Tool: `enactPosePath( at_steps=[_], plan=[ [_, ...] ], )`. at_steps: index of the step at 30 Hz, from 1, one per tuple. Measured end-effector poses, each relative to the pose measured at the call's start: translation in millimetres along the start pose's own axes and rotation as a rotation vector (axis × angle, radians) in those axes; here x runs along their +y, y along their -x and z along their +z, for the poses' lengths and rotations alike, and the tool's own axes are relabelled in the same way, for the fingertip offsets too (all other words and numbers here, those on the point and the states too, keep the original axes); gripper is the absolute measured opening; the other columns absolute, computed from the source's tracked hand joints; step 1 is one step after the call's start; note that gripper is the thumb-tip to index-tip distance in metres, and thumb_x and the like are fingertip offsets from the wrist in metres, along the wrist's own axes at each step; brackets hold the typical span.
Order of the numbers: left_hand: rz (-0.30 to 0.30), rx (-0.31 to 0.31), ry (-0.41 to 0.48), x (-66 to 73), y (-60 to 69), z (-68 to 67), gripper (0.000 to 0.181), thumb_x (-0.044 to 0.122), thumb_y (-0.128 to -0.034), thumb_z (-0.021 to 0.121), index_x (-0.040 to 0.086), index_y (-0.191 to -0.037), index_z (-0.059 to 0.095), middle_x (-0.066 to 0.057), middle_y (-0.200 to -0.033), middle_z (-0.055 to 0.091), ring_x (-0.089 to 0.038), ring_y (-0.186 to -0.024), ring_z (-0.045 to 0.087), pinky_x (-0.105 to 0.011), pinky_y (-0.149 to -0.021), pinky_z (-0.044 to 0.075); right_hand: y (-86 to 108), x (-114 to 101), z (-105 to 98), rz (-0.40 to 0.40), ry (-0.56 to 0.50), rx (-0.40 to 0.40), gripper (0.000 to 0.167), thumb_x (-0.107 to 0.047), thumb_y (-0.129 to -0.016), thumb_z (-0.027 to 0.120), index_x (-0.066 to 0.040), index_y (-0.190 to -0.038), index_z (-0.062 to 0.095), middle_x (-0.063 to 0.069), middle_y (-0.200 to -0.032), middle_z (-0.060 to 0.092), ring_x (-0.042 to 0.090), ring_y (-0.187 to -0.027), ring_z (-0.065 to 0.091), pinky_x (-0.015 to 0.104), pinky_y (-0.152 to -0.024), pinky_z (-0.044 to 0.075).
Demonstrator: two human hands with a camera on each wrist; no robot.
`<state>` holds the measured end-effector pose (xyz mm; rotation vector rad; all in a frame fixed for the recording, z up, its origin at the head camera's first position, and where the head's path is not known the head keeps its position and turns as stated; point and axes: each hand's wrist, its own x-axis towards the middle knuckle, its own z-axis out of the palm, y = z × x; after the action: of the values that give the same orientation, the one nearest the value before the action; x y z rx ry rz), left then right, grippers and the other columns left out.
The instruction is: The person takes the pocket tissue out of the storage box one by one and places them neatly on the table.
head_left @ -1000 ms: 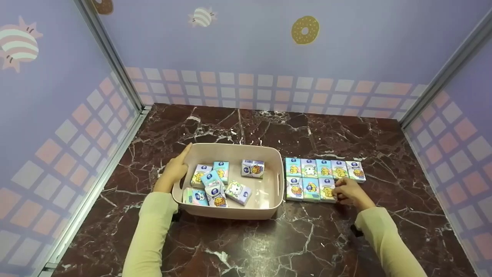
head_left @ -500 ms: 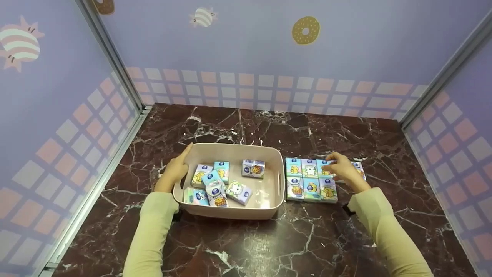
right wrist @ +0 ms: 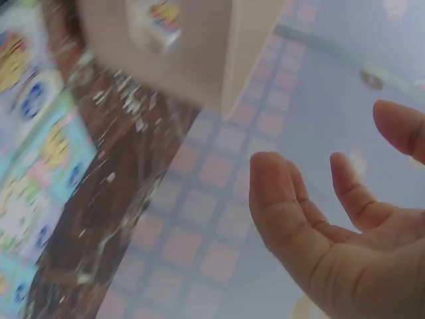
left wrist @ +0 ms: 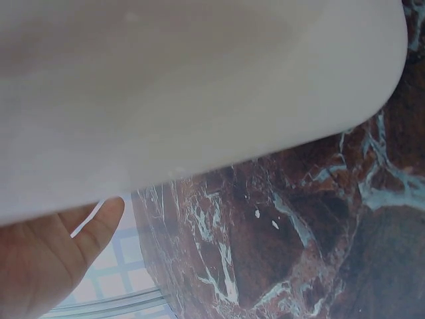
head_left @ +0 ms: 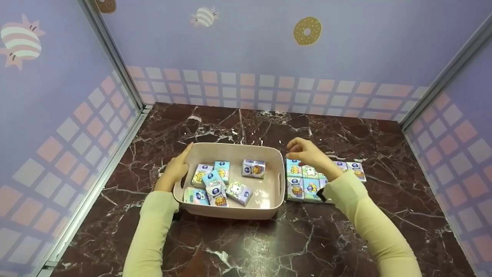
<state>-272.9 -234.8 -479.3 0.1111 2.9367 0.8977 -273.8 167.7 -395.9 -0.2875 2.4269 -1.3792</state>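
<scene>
Packs (head_left: 216, 195) printed with cartoon animals, seven by my count, lie loose in the pale bin (head_left: 230, 213), most of them bunched toward its 9 o'clock end. From my remote seat I take the bin's middle as the centre of the dial, with 12 at the far wall (head_left: 250, 50). The bin's long axis runs from 9 to 3.

The left hand (head_left: 177, 169) sits between 9 and 10 o'clock, gripping the rim with its thumb over the inside; I cannot tell what every finger outside is doing. The right hand (head_left: 307, 154) hangs in the air at about 2 o'clock, fingers loosely curved and apart, with nothing between them.

The relation I judge to matter most is between that hand and the lone pack (head_left: 253, 169) inside the bin at 2 o'clock. From the right hand it lies toward 8 or 9, its long axis roughly 9 to 3, with the bin's end wall between. The right hand is the nearer one. A second pack with a white animal (head_left: 238, 192) lies farther off, toward 8, turned 10 to 4.

Outside the bin, at 3 o'clock, two neat rows of packs (head_left: 311, 188) lie on the marble top (head_left: 246, 246), partly hidden under the right sleeve (head_left: 369, 219)
</scene>
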Motion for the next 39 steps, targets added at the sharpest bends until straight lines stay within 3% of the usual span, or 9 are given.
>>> enactPosePath(
  at_steps=[10, 16, 20, 23, 29, 32, 35, 39],
  plan=[
    [0.004, 0.006, -0.006, 0.4, -0.6, -0.1, 0.072, -0.001, -0.0764, 0.039, 0.022, -0.142, 0.018, -0.031, -0.117, 0.05, -0.033, -0.07, 0.046, -0.044, -0.066, 0.038, -18.8, -43.0, 43.0, -0.021, -0.089, -0.092, 0.033, -0.007, -0.078, 0.057, 0.0, -0.109, 0.048, 0.011, -0.096, 0.051, 0.015, -0.077, 0.052, 0.033, -0.063, 0.05],
    [0.013, 0.007, -0.011, 0.1, -1.4, 0.8, 0.072, 0.0, -0.0766, 0.039, 0.021, -0.142, 0.019, -0.029, -0.118, 0.05, -0.034, -0.072, 0.047, -0.045, -0.067, 0.039, -39.5, -43.4, 68.9, -0.002, -0.186, -0.157, 0.035, -0.005, -0.077, 0.057, 0.001, -0.11, 0.046, 0.005, -0.089, 0.052, 0.018, -0.078, 0.053, 0.026, -0.058, 0.048],
    [0.017, 0.012, -0.013, -0.2, -1.6, 1.1, 0.071, 0.0, -0.0766, 0.039, 0.021, -0.142, 0.02, -0.027, -0.12, 0.05, -0.035, -0.076, 0.048, -0.047, -0.07, 0.039, -48.9, -41.8, 83.9, 0.06, -0.226, -0.212, 0.034, -0.007, -0.079, 0.057, -0.002, -0.11, 0.045, 0.007, -0.095, 0.051, 0.016, -0.076, 0.051, 0.025, -0.053, 0.046],
    [0.011, 0.01, -0.012, -0.6, -1.6, 1.5, 0.071, 0.0, -0.0767, 0.039, 0.021, -0.142, 0.019, -0.027, -0.117, 0.051, -0.034, -0.072, 0.047, -0.045, -0.067, 0.039, -53.6, -40.0, 93.7, 0.081, -0.161, -0.234, 0.032, -0.011, -0.079, 0.059, -0.005, -0.109, 0.047, 0.009, -0.097, 0.053, 0.015, -0.071, 0.052, 0.024, -0.049, 0.044],
    [0.005, 0.014, -0.011, -1.2, -1.7, 2.0, 0.071, 0.0, -0.0763, 0.04, 0.021, -0.142, 0.02, -0.028, -0.109, 0.055, -0.031, -0.066, 0.045, -0.042, -0.062, 0.038, -62.1, -35.0, 110.7, 0.097, 0.053, -0.261, 0.04, -0.019, -0.079, 0.06, -0.005, -0.114, 0.048, 0.011, -0.1, 0.055, 0.028, -0.089, 0.056, 0.023, -0.05, 0.042],
    [0.005, 0.016, -0.009, -1.4, -1.9, 1.9, 0.072, 0.0, -0.0762, 0.04, 0.021, -0.142, 0.02, -0.028, -0.111, 0.054, -0.031, -0.066, 0.045, -0.041, -0.062, 0.038, -65.9, -31.8, 117.6, 0.089, 0.152, -0.287, 0.044, -0.019, -0.078, 0.061, -0.005, -0.117, 0.048, 0.007, -0.099, 0.054, 0.025, -0.084, 0.056, 0.024, -0.052, 0.04],
    [0.008, 0.019, -0.008, -1.5, -2.2, 1.9, 0.072, 0.0, -0.0759, 0.04, 0.021, -0.141, 0.02, -0.028, -0.112, 0.054, -0.031, -0.066, 0.045, -0.041, -0.061, 0.038, -68.4, -26.8, 123.7, 0.101, 0.201, -0.35, 0.048, -0.02, -0.078, 0.061, -0.006, -0.121, 0.046, 0.004, -0.09, 0.051, 0.017, -0.07, 0.05, 0.024, -0.052, 0.037],
    [0.008, 0.023, -0.008, -1.9, -2.4, 2.2, 0.072, -0.001, -0.0756, 0.04, 0.021, -0.141, 0.021, -0.029, -0.108, 0.055, -0.03, -0.066, 0.045, -0.04, -0.061, 0.038, -69.7, -18.4, 130.6, 0.159, 0.238, -0.442, 0.054, -0.025, -0.078, 0.061, -0.011, -0.126, 0.041, 0.005, -0.096, 0.052, 0.021, -0.08, 0.052, 0.032, -0.062, 0.043]
  ],
)
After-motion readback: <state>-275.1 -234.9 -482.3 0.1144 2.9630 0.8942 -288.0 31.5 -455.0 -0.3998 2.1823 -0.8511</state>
